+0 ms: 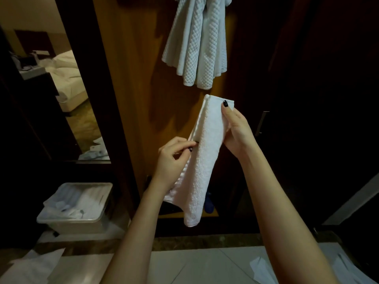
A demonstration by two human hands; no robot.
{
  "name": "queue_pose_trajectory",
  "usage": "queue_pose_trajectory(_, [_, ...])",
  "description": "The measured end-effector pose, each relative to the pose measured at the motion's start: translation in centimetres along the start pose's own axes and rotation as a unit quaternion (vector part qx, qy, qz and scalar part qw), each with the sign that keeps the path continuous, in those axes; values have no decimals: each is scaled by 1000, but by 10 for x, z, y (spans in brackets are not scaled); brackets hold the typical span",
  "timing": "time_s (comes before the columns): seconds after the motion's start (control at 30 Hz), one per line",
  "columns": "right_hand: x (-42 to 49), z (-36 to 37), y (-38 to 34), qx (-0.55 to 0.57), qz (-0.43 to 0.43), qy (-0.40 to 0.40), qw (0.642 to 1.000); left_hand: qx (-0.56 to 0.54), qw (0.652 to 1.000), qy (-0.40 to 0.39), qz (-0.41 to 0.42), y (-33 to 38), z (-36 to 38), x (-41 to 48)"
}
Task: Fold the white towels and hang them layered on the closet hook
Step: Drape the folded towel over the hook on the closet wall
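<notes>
A dim room with pale floor tiles point(194, 267) in the foreground and a strip of brown marbled stone point(184, 243) between them and the closet; the closet's wooden panel point(133, 78) is warm orange-brown, and to its right stands a very dark door with a metal handle point(262, 121); to the left a tall dark-framed mirror or opening point(61, 111), I cannot tell which, shows a bed point(67, 72) with white rumpled sheets; below it on the floor sits a clear plastic bin point(71, 219) holding white cloths; white sheets lie on the tiles at the lower left point(30, 267) and lower right point(264, 267).

Two waffle-textured hanging towels point(196, 44) drape down the wooden panel, their tops cut off by the frame edge; just below them, in the air in front of the panel, is the folded towel point(205, 160), a long narrow white strip hanging slantwise; the left hand point(174, 156) pinches its left edge about halfway down between thumb and curled fingers; the right hand point(235, 130) grips the upper part, thumb laid on the front near the top corner, fingers behind; a blue object point(209, 203) shows behind the towel's lower end.
</notes>
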State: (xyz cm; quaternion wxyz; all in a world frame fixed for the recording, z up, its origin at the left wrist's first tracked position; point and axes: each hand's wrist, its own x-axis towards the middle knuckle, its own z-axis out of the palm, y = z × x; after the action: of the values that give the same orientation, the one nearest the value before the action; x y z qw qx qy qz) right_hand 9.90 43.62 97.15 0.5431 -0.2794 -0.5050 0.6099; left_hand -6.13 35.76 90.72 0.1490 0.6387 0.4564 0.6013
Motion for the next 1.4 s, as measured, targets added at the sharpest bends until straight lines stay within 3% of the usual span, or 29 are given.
queue_pose_trajectory(0.1, [2, 7, -2, -9, -24, 4, 1000, 45, 999, -13, -29, 3, 8, -4])
queue_pose_trajectory(0.27, [7, 23, 3, -27, -47, 32, 998, 187, 978, 33, -91, 10, 36, -9])
queue_pose_trajectory(0.37, [10, 24, 4, -34, -55, 36, 997, 134, 983, 85, -96, 8, 34, -4])
queue_pose_trajectory(0.47, [12, 19, -2, -41, -58, 19, 997, 86, 990, 83, -73, 8, 24, 1])
queue_pose_trajectory(0.57, [14, 15, -9, -68, -57, 1, 996, 52, 997, 45, -47, 5, 22, 2])
queue_pose_trajectory(0.77, [24, 10, -13, -137, -6, -12, 990, -163, 978, -115, -58, 15, 10, 3])
queue_pose_trajectory(0.83, [24, 9, -10, -122, 23, -8, 992, -149, 977, -134, -71, 16, 7, 9])
queue_pose_trajectory(0.97, [4, -3, 15, -120, 75, -13, 990, -135, 982, -83, -99, 20, 4, 16])
queue_pose_trajectory(1.07, [-18, -7, 31, -104, 110, -52, 987, -130, 980, -106, -109, 15, -1, 21])
queue_pose_trajectory(1.2, [-19, -4, 29, -87, 85, -26, 992, -156, 980, -59, -108, 7, 7, 10])
queue_pose_trajectory(1.4, [-6, -16, 27, -51, 86, -2, 995, -70, 986, 7, -152, -28, 27, -44])
